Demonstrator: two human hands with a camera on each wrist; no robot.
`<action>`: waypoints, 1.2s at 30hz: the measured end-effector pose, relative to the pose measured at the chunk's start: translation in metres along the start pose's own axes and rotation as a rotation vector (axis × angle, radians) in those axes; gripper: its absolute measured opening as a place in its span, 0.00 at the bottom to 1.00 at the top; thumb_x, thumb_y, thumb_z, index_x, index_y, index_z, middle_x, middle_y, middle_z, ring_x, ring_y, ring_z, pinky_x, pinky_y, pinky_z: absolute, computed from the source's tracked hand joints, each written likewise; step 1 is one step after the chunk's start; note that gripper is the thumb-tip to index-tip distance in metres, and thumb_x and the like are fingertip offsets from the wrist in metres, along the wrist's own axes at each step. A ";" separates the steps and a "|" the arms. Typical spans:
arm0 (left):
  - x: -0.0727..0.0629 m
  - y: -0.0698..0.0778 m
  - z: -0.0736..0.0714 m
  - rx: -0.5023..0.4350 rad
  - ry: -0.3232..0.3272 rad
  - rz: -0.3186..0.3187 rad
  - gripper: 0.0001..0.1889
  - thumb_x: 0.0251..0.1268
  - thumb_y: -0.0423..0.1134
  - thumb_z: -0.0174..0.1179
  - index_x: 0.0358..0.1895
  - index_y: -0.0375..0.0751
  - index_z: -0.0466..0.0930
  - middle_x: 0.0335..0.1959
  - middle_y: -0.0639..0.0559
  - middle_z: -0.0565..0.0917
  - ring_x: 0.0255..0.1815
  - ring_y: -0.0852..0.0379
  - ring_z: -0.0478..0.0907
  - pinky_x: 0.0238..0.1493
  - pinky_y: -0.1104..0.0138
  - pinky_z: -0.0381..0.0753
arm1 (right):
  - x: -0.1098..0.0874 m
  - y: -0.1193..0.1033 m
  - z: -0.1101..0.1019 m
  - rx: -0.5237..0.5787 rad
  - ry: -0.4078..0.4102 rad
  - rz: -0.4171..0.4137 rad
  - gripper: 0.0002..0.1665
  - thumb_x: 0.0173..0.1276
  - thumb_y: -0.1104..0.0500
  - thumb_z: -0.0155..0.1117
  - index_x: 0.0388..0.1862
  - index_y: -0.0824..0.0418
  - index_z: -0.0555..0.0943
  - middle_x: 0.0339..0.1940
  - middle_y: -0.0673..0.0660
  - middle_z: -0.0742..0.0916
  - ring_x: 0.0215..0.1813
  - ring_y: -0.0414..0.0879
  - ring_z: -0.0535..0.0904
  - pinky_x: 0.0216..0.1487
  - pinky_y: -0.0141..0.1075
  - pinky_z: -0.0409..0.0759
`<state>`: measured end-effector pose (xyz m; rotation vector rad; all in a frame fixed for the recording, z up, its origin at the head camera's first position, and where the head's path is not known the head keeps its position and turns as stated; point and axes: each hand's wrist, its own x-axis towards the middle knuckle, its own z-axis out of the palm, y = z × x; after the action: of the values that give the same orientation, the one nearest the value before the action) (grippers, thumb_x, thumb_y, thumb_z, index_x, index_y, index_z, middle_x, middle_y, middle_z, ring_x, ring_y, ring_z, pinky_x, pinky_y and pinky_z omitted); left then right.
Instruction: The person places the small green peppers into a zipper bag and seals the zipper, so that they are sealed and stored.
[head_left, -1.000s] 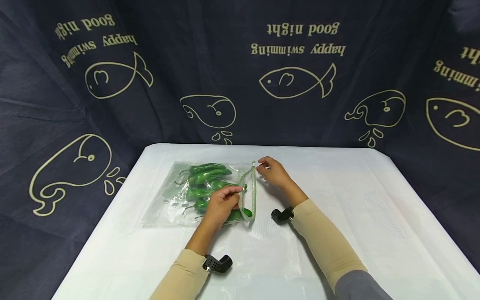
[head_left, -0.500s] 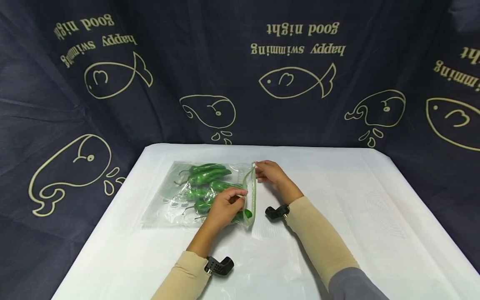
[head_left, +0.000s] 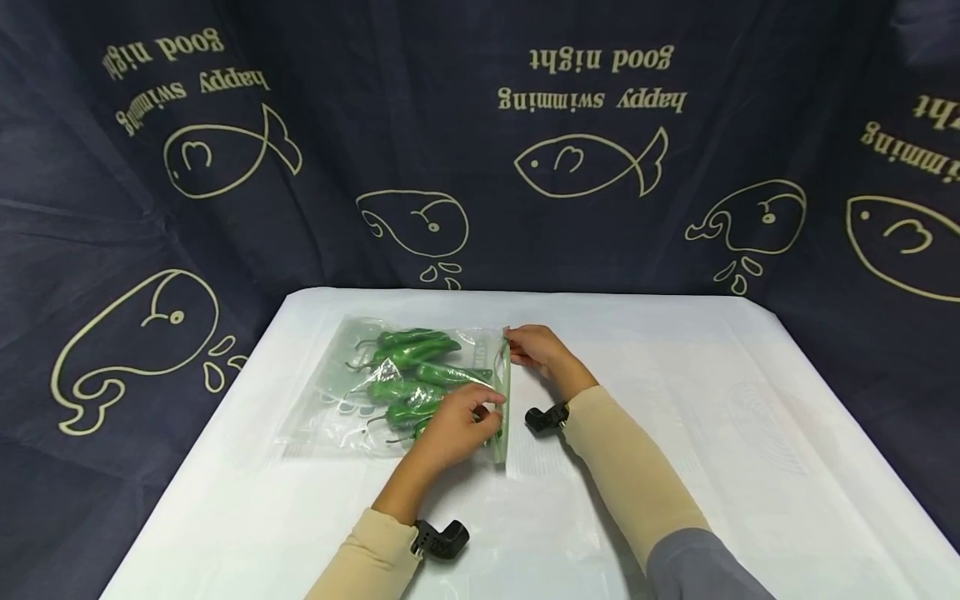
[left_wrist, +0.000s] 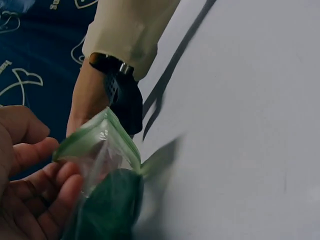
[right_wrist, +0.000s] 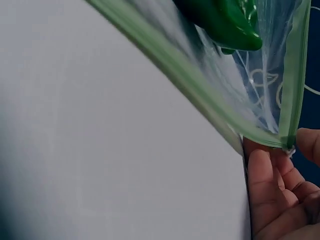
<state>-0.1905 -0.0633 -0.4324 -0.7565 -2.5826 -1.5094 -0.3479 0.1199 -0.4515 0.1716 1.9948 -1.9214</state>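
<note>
A clear zip bag [head_left: 330, 392] with a green seal strip lies on the table, its mouth facing right. Several green peppers [head_left: 405, 354] lie inside it. My left hand [head_left: 457, 425] reaches over the near part of the bag and pinches the upper lip of the mouth; in the left wrist view the green strip [left_wrist: 122, 135] stands up in a peak with the mouth parted. My right hand [head_left: 542, 348] pinches the far corner of the mouth between thumb and fingers. In the right wrist view that corner is closed to a point at the fingertips [right_wrist: 260, 162], with the strips spreading apart from it.
A white cloth covers the table [head_left: 675, 400]. Behind it hangs a dark blue curtain [head_left: 480, 242] printed with fish and whales. A black wrist camera [head_left: 442, 540] is strapped to the left wrist, another [head_left: 546, 418] to the right.
My right hand has come left and down onto the bag's far corner and now pinches it. My left hand has shifted slightly right along the mouth, and the mouth looks narrower.
</note>
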 end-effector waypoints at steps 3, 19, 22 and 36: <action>-0.002 0.004 0.001 0.090 -0.042 0.041 0.13 0.62 0.31 0.60 0.49 0.31 0.84 0.47 0.47 0.82 0.36 0.57 0.80 0.38 0.67 0.81 | -0.001 0.001 0.000 0.002 -0.002 -0.004 0.11 0.75 0.59 0.60 0.42 0.67 0.80 0.28 0.53 0.82 0.29 0.39 0.80 0.36 0.28 0.83; -0.021 0.037 0.004 0.499 -0.387 0.038 0.16 0.64 0.42 0.64 0.51 0.37 0.84 0.50 0.50 0.80 0.48 0.54 0.79 0.53 0.63 0.79 | 0.003 0.010 -0.002 0.047 0.021 -0.020 0.10 0.75 0.62 0.58 0.46 0.70 0.78 0.32 0.55 0.82 0.31 0.40 0.80 0.37 0.28 0.83; -0.025 0.040 0.005 0.545 -0.425 0.042 0.16 0.63 0.43 0.65 0.50 0.40 0.85 0.51 0.51 0.79 0.49 0.56 0.79 0.54 0.65 0.78 | 0.002 0.010 -0.004 0.044 0.022 -0.024 0.10 0.75 0.62 0.58 0.46 0.70 0.78 0.32 0.55 0.82 0.31 0.40 0.80 0.36 0.27 0.83; -0.029 0.041 -0.002 0.551 -0.533 0.102 0.10 0.61 0.43 0.67 0.42 0.44 0.88 0.44 0.59 0.83 0.48 0.61 0.79 0.51 0.68 0.78 | -0.003 0.005 -0.005 0.026 0.005 -0.030 0.12 0.75 0.62 0.58 0.48 0.71 0.78 0.34 0.56 0.83 0.32 0.40 0.81 0.37 0.28 0.83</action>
<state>-0.1478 -0.0593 -0.4068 -1.3043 -3.0304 -0.5487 -0.3444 0.1255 -0.4549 0.1542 1.9873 -1.9673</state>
